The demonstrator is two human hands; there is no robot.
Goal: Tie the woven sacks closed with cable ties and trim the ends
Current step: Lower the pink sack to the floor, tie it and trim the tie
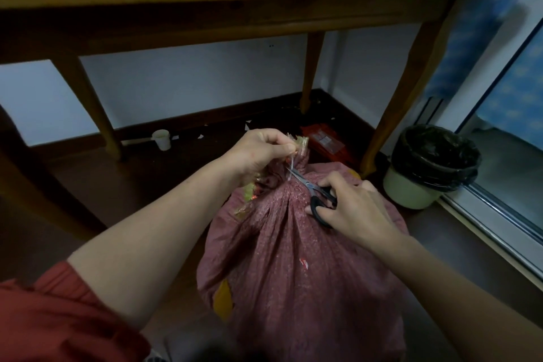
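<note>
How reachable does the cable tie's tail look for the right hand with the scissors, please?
Likely yes: the left hand holds the sack neck up, and the scissors sit at the cable tie tail, nothing between.

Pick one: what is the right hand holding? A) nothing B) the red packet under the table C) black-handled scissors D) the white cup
C: the right hand has its fingers through the black handles of the scissors, blades pointed at the white cable tie on the neck of the sack, whose gathered top the left hand grips.
</note>
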